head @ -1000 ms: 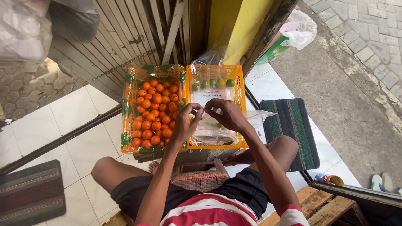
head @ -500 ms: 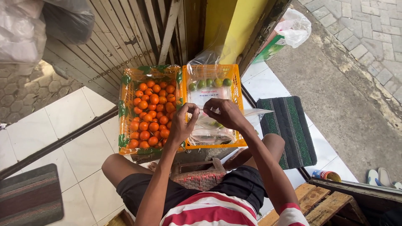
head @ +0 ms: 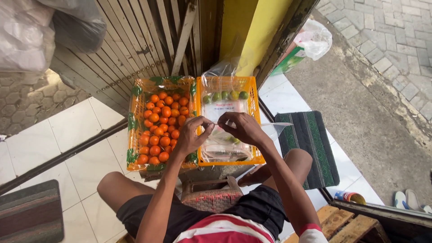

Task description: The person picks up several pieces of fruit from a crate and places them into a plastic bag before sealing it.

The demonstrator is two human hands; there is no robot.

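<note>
At the upper left of the frame, bulging plastic sacks are being seen above a patch of hexagonal paving, and at the lower left a dark striped mat is lying on the white tiled floor. Left of centre, an orange crate lined with clear film is being filled to its rim by small oranges. Just over its right edge the left hand is being held, its grip nearly closed, thumb and forefinger pinched on something thin that cannot be made out. Just beside it, towards the centre, the right hand is being held with its grip closed in the same pinching way, fingertips almost meeting those of the left; what is being gripped cannot be told for certain, though a clear plastic bag is lying directly under both hands. That bag is resting inside a second orange crate, touching the first one's right side, with a row of green limes at its far end. Below the crates a woven pouch is being kept between the person's knees. Right of centre a green striped mat is lying on the tiles, and at the lower right a tin can and a pair of sandals are being seen.
</note>
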